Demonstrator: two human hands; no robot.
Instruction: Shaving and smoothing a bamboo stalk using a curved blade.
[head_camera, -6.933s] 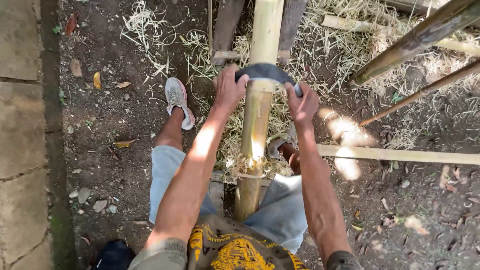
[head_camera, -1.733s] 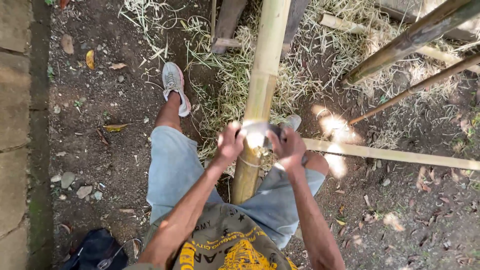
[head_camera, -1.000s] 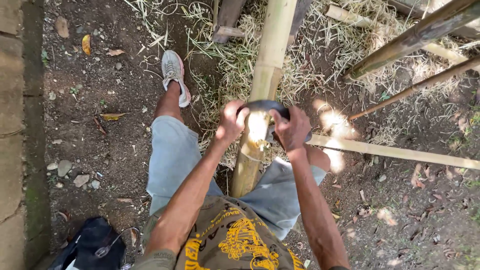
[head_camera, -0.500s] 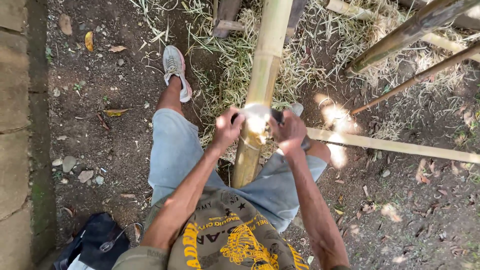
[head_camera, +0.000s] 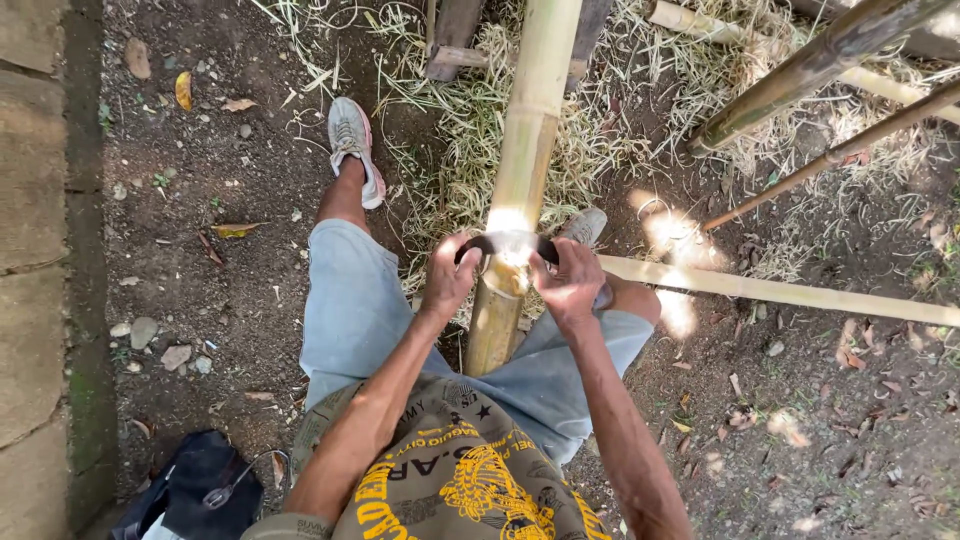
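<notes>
Curved dark metal blade (head_camera: 505, 245) sits across the thick yellow-green bamboo pole (head_camera: 520, 170), which runs up between my knees. Left hand (head_camera: 450, 280) fingers clamped on one end, right hand (head_camera: 570, 285) fingers clamped on the other. Blade rests low on the pole, near my lap. Pale shavings (head_camera: 470, 150) litter the dirt around my grey sneaker (head_camera: 352, 145). Thin split bamboo strip (head_camera: 780, 292) lies to the right, black bag (head_camera: 195, 490) bottom left.
</notes>
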